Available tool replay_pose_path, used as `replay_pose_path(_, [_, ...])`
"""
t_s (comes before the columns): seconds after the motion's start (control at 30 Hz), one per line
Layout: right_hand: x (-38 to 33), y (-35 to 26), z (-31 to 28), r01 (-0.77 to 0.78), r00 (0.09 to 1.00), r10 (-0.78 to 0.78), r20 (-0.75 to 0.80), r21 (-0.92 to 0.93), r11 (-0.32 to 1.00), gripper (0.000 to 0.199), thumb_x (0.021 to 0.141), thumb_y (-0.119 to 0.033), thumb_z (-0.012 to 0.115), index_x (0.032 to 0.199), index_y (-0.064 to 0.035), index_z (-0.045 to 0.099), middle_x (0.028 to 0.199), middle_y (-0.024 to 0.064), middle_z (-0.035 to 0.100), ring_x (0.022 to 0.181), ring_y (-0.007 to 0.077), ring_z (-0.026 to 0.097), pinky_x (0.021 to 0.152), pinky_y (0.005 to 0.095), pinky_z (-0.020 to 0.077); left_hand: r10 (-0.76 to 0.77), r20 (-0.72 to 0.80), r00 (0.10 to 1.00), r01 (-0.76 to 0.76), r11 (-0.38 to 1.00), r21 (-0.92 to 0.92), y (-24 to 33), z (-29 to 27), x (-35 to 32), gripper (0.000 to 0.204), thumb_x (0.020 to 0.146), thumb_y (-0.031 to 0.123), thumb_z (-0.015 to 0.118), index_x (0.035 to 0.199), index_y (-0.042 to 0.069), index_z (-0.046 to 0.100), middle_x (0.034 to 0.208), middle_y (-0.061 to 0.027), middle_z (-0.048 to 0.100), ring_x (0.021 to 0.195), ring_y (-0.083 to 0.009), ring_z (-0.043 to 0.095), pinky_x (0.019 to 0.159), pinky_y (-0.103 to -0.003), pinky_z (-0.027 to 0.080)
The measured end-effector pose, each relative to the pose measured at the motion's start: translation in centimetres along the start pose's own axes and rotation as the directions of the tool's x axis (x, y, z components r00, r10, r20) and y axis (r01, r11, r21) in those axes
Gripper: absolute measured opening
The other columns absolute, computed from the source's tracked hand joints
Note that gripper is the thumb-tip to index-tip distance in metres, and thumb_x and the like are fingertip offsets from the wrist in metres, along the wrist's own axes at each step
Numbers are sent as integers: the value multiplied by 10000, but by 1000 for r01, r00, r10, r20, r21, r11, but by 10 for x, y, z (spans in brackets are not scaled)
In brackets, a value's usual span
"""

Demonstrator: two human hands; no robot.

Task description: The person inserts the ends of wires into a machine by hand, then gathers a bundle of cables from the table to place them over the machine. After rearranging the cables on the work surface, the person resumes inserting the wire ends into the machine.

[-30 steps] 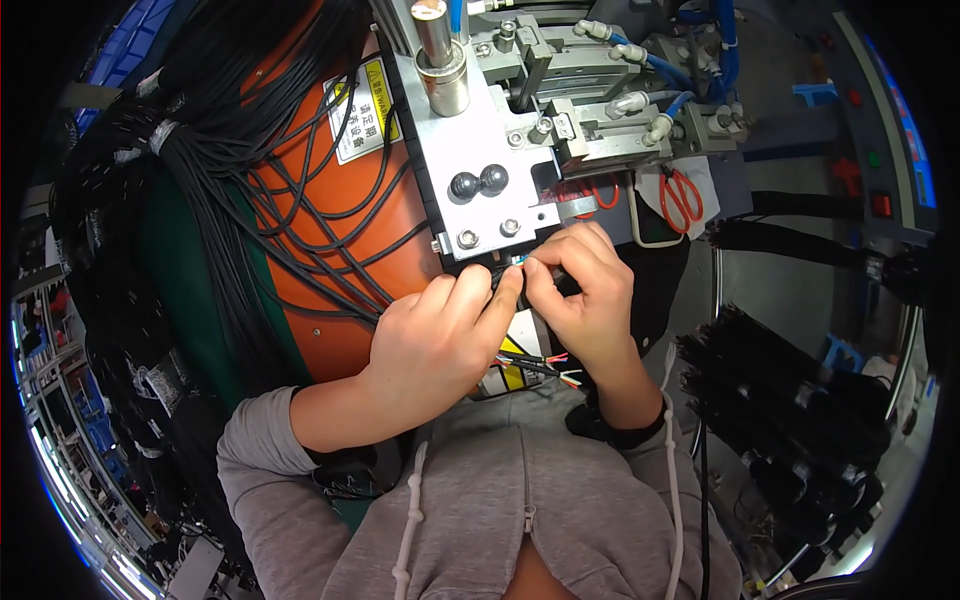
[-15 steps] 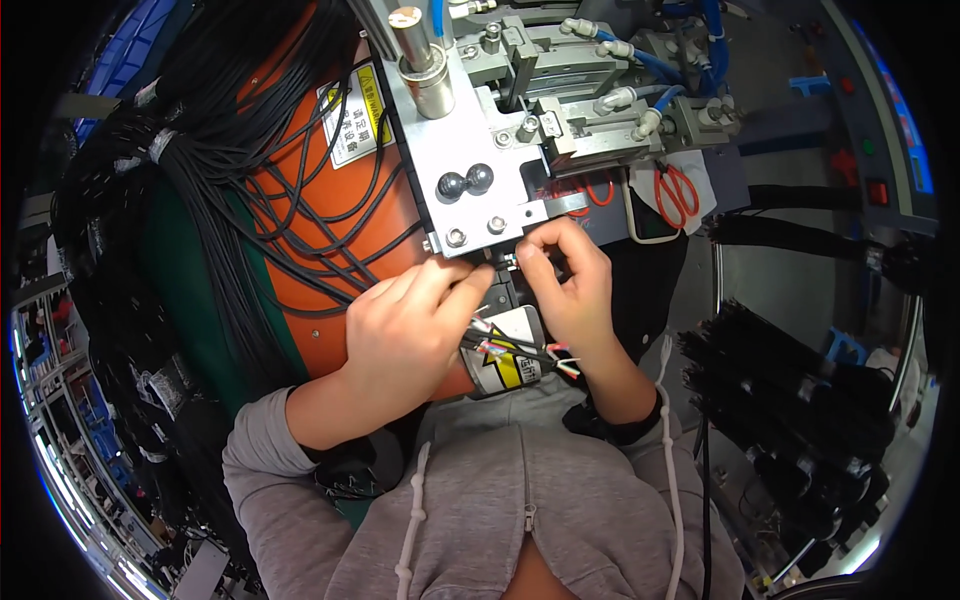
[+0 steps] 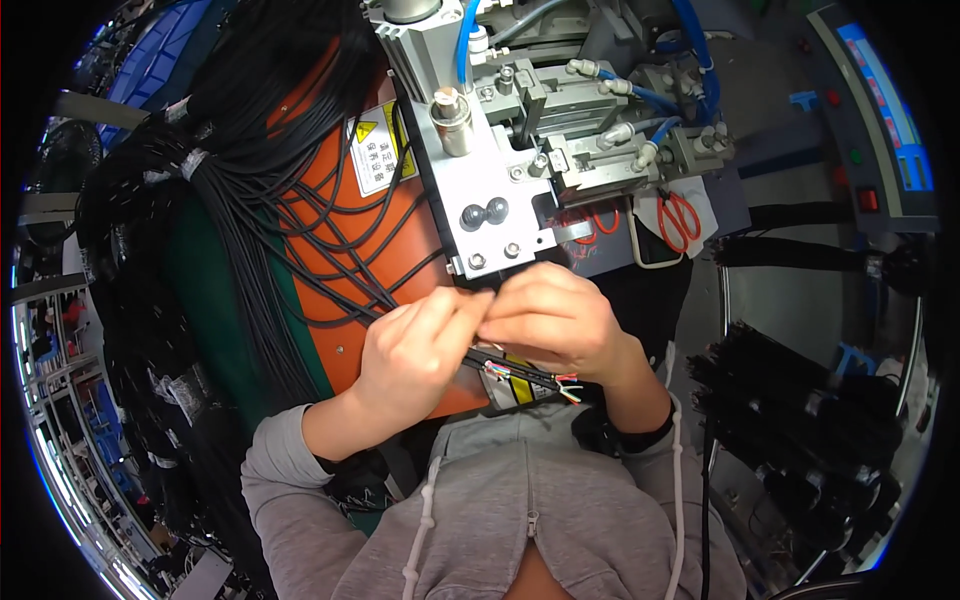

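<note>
Evidently both hands, left hand (image 3: 415,350) and right hand (image 3: 555,320), pinch a thin black cable (image 3: 510,372): light, floppy, best gripped near its stripped end.

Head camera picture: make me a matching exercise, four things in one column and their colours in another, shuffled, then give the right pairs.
Things:
1. scissors handles
2. air hoses on the machine
3. panel under the cable bundle
4. hooded top the person wears

Colours:
A. grey
B. orange
C. red
D. blue

Pairs: 1-C, 2-D, 3-B, 4-A
</note>
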State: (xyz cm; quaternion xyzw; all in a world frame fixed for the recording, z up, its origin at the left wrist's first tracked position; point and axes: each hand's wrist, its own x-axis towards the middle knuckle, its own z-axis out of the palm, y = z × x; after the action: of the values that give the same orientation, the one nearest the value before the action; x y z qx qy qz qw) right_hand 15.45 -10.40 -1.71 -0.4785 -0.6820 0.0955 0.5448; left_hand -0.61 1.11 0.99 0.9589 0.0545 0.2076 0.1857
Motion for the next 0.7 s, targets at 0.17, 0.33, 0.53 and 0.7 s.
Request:
replay_pose_path(0.17, [-29, -16, -13, -37, 992, 41, -123, 41, 998, 251, 669, -31, 782, 897, -18, 679, 843, 80, 655, 745, 230, 610, 651, 324, 482, 298, -283, 912, -336, 937, -99, 4, -7, 12, 264, 732, 76, 695, 981, -9, 682, 863, -93, 636, 668, -185, 627, 550, -290, 488])
replay_pose_path(0.33, [-15, -31, 16, -214, 810, 401, -429, 420, 882, 208, 710, -12, 765, 896, 5, 673, 842, 92, 653, 758, 220, 605, 667, 310, 476, 274, -129, 953, -291, 946, -141, 4, 0, 8, 226, 745, 66, 717, 952, -21, 688, 803, -97, 629, 642, -177, 618, 499, -273, 467])
replay_pose_path(0.53, [-4, -23, 10, -351, 831, 344, -437, 67, 934, 199, 692, 30, 766, 859, 30, 657, 849, 126, 643, 789, 204, 599, 696, 295, 472, 124, -248, 961, -156, 981, -113, 4, 7, 12, 196, 715, 54, 729, 887, -21, 670, 761, -76, 608, 578, -167, 584, 457, -262, 448])
replay_pose_path(0.7, [-10, -19, 5, -415, 830, 491, -264, 295, 861, 188, 675, 51, 769, 814, 28, 645, 822, 102, 631, 765, 192, 588, 691, 295, 467, 103, -166, 981, -129, 980, -154, 5, 5, 12, 218, 678, -11, 750, 874, -27, 656, 724, -85, 577, 565, -186, 569, 470, -285, 441])
